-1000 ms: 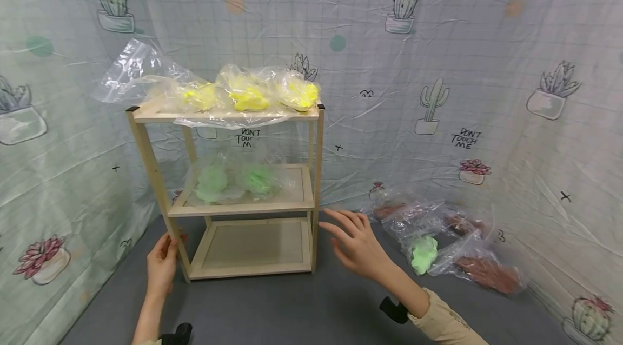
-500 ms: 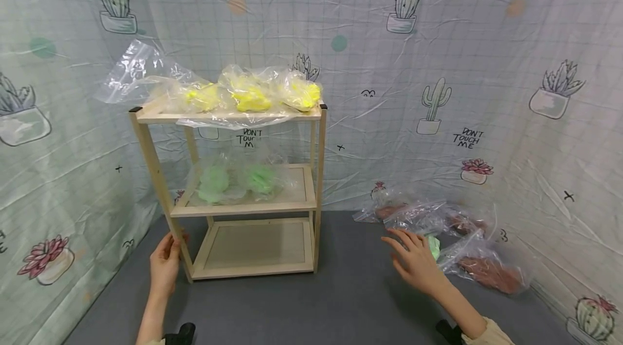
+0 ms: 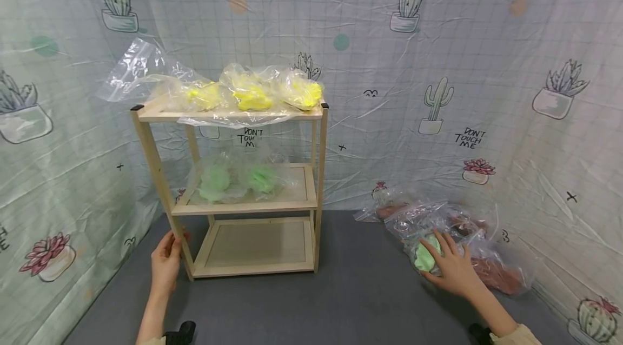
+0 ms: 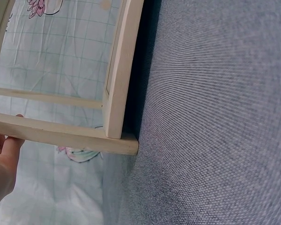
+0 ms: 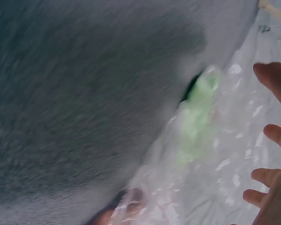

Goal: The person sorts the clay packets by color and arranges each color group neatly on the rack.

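Note:
A small three-tier wooden shelf (image 3: 253,207) stands left of centre in the head view. My left hand (image 3: 165,264) grips its front left post low down; the left wrist view shows thumb and fingers around that post (image 4: 61,136). Over the pile at the right, my right hand (image 3: 455,272) spreads its fingers beside a clear plastic bag with a light green lump (image 3: 426,254). In the right wrist view the fingers (image 5: 274,136) are extended and apart from the green lump (image 5: 199,122).
Clear bags with yellow lumps (image 3: 253,97) lie on the top tier. Two bags with green lumps (image 3: 214,180) sit on the middle tier. Bags with reddish-brown lumps (image 3: 501,277) surround the green one on the grey tabletop (image 3: 340,302). A cactus-print sheet (image 3: 370,53) hangs behind.
My right hand has moved from beside the shelf's right post rightward to the bag with the green lump. My left hand has stayed on the post.

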`<state>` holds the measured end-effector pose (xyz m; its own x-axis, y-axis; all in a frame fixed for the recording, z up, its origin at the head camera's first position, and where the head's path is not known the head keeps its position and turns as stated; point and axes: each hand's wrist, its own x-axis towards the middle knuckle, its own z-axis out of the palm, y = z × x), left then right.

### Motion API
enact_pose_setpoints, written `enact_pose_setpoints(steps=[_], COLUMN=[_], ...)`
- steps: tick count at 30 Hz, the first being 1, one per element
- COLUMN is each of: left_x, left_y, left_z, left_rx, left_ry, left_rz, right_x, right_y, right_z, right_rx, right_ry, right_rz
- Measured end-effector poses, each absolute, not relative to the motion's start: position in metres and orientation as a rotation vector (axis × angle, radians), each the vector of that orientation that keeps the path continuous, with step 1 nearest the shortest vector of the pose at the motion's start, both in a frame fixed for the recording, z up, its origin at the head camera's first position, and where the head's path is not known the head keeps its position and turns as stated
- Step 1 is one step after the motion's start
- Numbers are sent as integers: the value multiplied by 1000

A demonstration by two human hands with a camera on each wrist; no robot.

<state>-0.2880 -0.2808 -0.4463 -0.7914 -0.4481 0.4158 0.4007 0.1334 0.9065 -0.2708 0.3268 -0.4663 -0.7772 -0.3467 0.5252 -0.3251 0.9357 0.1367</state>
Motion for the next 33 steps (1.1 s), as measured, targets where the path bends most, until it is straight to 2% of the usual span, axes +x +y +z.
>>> enact_pose_setpoints(steps=[11, 33], left_x=[-288, -288], left_y=[-281, -282], left_z=[-446, -448], left_rx=[48, 62], left_ry=[-1803, -1837], left_rz=[-1715, -1684], right_x=[-294, -317], right_y=[344, 342], right_z=[-475, -481], right_rx=[522, 491], right_ry=[-2568, -2812], right_rz=[-72, 5])
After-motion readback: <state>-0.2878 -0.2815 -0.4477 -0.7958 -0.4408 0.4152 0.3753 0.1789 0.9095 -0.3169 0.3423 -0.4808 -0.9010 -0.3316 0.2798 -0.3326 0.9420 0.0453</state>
